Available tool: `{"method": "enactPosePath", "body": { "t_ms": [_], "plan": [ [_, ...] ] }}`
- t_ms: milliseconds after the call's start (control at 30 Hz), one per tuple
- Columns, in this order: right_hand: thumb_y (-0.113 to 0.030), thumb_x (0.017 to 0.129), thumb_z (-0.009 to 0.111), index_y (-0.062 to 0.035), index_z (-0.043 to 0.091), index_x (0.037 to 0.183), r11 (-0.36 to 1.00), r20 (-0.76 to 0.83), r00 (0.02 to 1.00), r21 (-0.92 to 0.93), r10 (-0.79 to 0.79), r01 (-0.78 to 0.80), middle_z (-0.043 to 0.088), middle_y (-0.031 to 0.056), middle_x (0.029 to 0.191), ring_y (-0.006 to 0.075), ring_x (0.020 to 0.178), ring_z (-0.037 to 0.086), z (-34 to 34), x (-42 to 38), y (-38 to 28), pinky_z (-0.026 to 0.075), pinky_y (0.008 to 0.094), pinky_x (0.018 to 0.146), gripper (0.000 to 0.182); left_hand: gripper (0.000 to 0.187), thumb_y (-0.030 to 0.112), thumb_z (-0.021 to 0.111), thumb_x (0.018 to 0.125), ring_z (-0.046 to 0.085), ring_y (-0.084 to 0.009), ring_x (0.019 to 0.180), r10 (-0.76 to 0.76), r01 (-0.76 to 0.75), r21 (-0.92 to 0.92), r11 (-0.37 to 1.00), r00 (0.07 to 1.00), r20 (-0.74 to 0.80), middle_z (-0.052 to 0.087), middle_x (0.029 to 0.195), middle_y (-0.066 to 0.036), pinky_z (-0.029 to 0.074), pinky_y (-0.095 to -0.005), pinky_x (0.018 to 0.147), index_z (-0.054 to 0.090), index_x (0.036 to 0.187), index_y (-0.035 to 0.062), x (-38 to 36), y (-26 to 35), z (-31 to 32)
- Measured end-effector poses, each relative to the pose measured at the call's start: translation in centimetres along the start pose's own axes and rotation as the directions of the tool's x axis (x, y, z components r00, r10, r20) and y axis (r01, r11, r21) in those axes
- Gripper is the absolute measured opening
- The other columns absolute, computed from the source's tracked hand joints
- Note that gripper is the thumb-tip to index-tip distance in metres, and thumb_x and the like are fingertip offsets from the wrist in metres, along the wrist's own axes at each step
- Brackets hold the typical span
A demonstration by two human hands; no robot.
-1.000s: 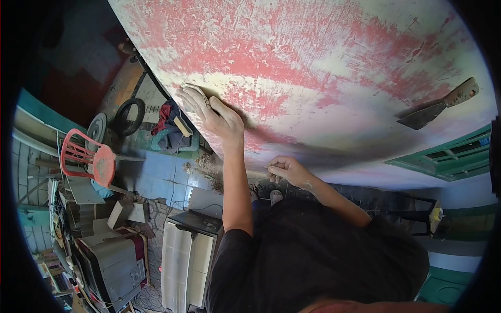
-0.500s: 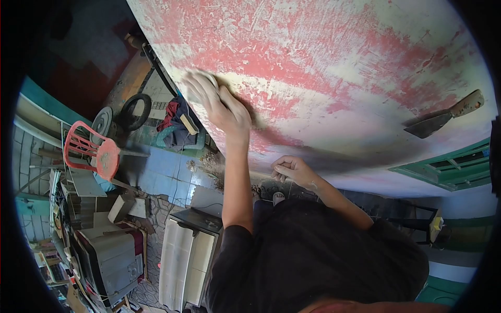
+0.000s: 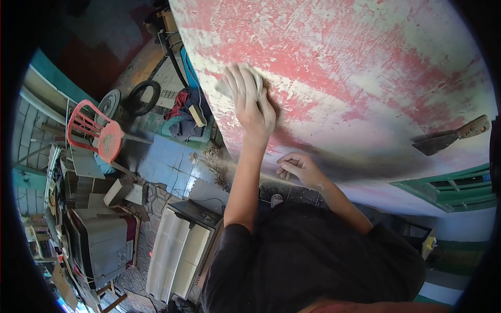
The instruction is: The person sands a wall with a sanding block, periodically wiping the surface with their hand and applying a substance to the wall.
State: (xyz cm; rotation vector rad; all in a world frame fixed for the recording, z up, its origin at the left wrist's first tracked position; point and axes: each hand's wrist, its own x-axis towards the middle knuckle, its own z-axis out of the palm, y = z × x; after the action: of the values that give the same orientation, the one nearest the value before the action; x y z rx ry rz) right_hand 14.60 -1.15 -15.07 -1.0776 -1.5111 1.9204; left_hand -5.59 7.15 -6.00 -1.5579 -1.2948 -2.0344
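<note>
My left hand (image 3: 251,104), dusted with pale powder, lies pressed on the red and cream wall (image 3: 334,68), near its left edge. Under its fingers is a thin grey folded sheet, apparently sandpaper (image 3: 224,87); only its edges show. Lower down, my right hand (image 3: 301,169) hovers close to the bottom part of the wall. Its fingers are curled in with the thumb against them, and nothing is visible in them. A putty knife (image 3: 451,135) with a worn handle appears against the wall at right, apart from both hands.
A green-framed window or vent (image 3: 449,188) is at right. To the left stand a red plastic chair (image 3: 108,141), a tire (image 3: 143,97) and a heap of cloth (image 3: 185,117). A long cabinet-like item (image 3: 175,255) and stacked boards and panels (image 3: 102,245) fill the lower left.
The view has shifted a little. My left hand has slid rightward in view along the wall, still pressing the sandpaper. My right hand stays curled in nearly the same place.
</note>
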Motion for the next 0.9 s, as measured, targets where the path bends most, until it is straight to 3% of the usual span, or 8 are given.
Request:
{"method": "enactPosePath", "body": {
  "t_ms": [133, 267, 367, 433, 500, 600, 833, 900],
  "plan": [
    [-0.014, 0.107, 0.063, 0.0021, 0.066, 0.119, 0.998, 0.025, 0.998, 0.032, -0.059, 0.058, 0.076, 0.0107, 0.1, 0.0116, 0.083, 0.068, 0.1, -0.2, -2.1, 0.056, 0.0275, 0.076, 0.021, 0.056, -0.002, 0.056, 0.096, 0.027, -0.0546, 0.153, 0.034, -0.035, -0.023, 0.999, 0.998, -0.051, 0.038, 0.16, -0.036, 0.019, -0.062, 0.126, 0.048, 0.151, -0.0098, 3.8, 0.4, 0.0],
    [-0.013, 0.107, 0.063, 0.0026, 0.066, 0.119, 0.996, 0.006, 0.997, 0.049, -0.081, 0.08, 0.075, 0.0113, 0.1, 0.012, 0.085, 0.068, 0.4, -1.1, -2.8, 0.056, 0.0275, 0.077, 0.02, 0.054, 0.001, 0.055, 0.098, 0.028, -0.0583, 0.151, 0.079, -0.079, 0.021, 0.997, 0.997, 0.017, 0.041, 0.158, -0.037, 0.018, -0.0628, 0.126, 0.049, 0.15, -0.0094, -2.7, 0.5, 0.7],
    [-0.012, 0.106, 0.063, 0.0028, 0.066, 0.119, 0.992, 0.004, 0.993, 0.057, -0.116, 0.116, 0.075, 0.0116, 0.1, 0.0124, 0.085, 0.068, 0.3, -1.4, -3.2, 0.056, 0.0275, 0.077, 0.02, 0.055, -0.005, 0.051, 0.096, 0.025, -0.0515, 0.155, 0.102, -0.101, -0.021, 0.995, 0.993, 0.055, 0.036, 0.163, -0.033, 0.02, -0.0554, 0.128, 0.049, 0.15, -0.0099, -6.3, -0.2, 1.6],
    [-0.012, 0.106, 0.063, 0.0028, 0.066, 0.119, 0.99, 0.01, 0.992, 0.052, -0.129, 0.128, 0.076, 0.0117, 0.099, 0.0125, 0.085, 0.069, 0.2, -1.8, -3.5, 0.056, 0.0276, 0.077, 0.02, 0.05, 0.002, 0.055, 0.097, 0.031, -0.06, 0.149, 0.122, -0.12, -0.039, 0.992, 0.991, 0.054, 0.044, 0.154, -0.039, 0.023, -0.064, 0.124, 0.052, 0.145, -0.0119, -3.9, 0.3, 1.1],
    [-0.008, 0.106, 0.06, 0.0023, 0.065, 0.117, 0.994, -0.037, 0.994, 0.035, -0.105, 0.107, 0.074, 0.0132, 0.097, 0.0173, 0.086, 0.07, 0.2, -1.9, -4.1, 0.056, 0.0309, 0.076, 0.016, 0.051, -0.003, 0.05, 0.098, 0.029, -0.0524, 0.154, 0.135, -0.135, -0.007, 0.991, 0.99, 0.046, 0.038, 0.161, -0.034, 0.02, -0.0556, 0.127, 0.051, 0.149, -0.0093, 0.9, 0.8, 0.2],
    [-0.008, 0.106, 0.06, 0.0022, 0.066, 0.116, 0.992, -0.039, 0.992, 0.041, -0.119, 0.121, 0.074, 0.0127, 0.096, 0.0175, 0.086, 0.071, 0.3, -1.9, -4.5, 0.056, 0.0306, 0.076, 0.015, 0.051, -0.002, 0.05, 0.099, 0.029, -0.0523, 0.153, 0.152, -0.155, -0.034, 0.987, 0.985, -0.083, 0.039, 0.161, -0.033, 0.019, -0.0555, 0.128, 0.052, 0.149, -0.0084, 6.3, 0.2, 0.1],
    [-0.008, 0.106, 0.06, 0.0019, 0.066, 0.115, 0.994, -0.044, 0.994, 0.057, -0.095, 0.098, 0.075, 0.0126, 0.096, 0.0167, 0.086, 0.07, 0.5, -2.4, -3.2, 0.055, 0.0301, 0.076, 0.014, 0.053, 0.0, 0.057, 0.095, 0.032, -0.0545, 0.151, 0.067, -0.066, 0.041, 0.997, 0.998, -0.016, 0.043, 0.157, -0.036, 0.023, -0.0629, 0.125, 0.052, 0.147, -0.0109, -3.1, -0.1, 0.7],
    [-0.008, 0.107, 0.06, 0.002, 0.066, 0.115, 0.992, -0.037, 0.992, 0.031, -0.118, 0.119, 0.075, 0.0125, 0.096, 0.0168, 0.086, 0.07, 0.4, -2.4, -3.4, 0.055, 0.0303, 0.076, 0.014, 0.055, -0.006, 0.052, 0.095, 0.032, -0.0495, 0.154, 0.104, -0.104, -0.014, 0.994, 0.995, -0.012, 0.04, 0.159, -0.036, 0.021, -0.0532, 0.128, 0.049, 0.15, -0.0119, -1.5, 0.2, 0.2]
  ]
}}
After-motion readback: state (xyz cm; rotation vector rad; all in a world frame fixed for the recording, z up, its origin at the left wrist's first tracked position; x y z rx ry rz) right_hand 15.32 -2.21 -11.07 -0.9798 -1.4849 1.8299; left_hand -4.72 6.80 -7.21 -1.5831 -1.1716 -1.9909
